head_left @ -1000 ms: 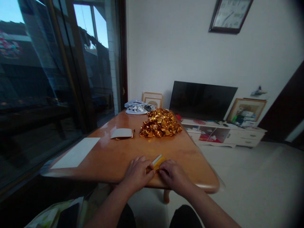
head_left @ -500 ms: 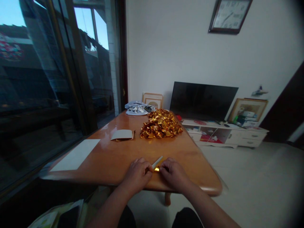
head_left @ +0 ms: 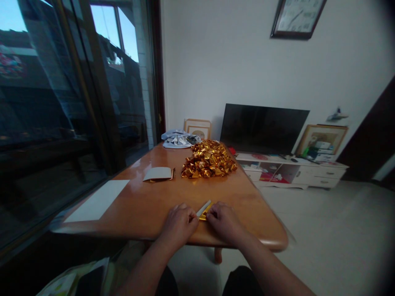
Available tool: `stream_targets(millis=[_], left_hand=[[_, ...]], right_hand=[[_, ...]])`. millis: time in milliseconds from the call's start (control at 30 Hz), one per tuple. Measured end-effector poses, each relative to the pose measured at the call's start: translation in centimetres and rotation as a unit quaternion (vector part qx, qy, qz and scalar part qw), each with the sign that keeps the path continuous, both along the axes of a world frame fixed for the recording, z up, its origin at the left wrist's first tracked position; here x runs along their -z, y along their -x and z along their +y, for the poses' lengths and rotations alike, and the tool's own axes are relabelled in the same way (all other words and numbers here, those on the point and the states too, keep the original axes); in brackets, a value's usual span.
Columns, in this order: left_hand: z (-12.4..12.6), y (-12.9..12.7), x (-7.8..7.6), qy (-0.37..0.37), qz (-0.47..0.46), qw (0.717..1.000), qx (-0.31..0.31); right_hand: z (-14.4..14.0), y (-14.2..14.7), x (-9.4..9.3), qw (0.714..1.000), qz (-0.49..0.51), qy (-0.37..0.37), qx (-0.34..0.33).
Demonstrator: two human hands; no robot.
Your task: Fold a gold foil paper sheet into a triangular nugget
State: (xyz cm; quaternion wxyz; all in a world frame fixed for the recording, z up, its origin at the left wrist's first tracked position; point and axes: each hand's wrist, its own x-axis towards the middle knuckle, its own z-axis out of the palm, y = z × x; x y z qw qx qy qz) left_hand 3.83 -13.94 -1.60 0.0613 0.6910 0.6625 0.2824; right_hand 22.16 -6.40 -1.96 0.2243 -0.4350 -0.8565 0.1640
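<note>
Between my hands, near the front of the wooden table (head_left: 191, 193), lies a small piece of gold foil paper (head_left: 203, 218). A narrow pale strip (head_left: 204, 207) rests slantwise across or beside it; which of the two I cannot tell. My left hand (head_left: 180, 222) has its fingers closed at the foil's left side, by the lower end of the strip. At the right side, my right hand (head_left: 225, 220) pinches the foil with curled fingers. The fingertips hide part of the foil. Farther up the table sits a large heap of folded gold foil pieces (head_left: 210, 162).
A white sheet (head_left: 98, 200) lies at the table's left, and a bent pale card (head_left: 158, 173) stands nearer the middle. Bluish-grey fabric or bag (head_left: 177, 139) lies at the far end. Beyond are a television (head_left: 262, 129) and a white cabinet (head_left: 321, 174). Glass doors flank the left.
More of the gold foil now shows between my fingers, with a folded edge visible. Both hands stay in nearly the same place. The view has tipped slightly.
</note>
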Motion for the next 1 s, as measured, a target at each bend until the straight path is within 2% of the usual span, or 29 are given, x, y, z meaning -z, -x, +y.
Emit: stream_targets(millis=[567, 1000], left_hand=[[0.5, -0.6, 0.6, 0.009, 0.035, 0.998, -0.046], [0.4, -1.2, 0.1, 0.028, 0.07, 0.995, -0.067]], right_hand=[[0.6, 0.4, 0.3, 0.999, -0.015, 0.022, 0.032], [1.0, 0.5, 0.4, 0.998, -0.024, 0.028, 0.046]])
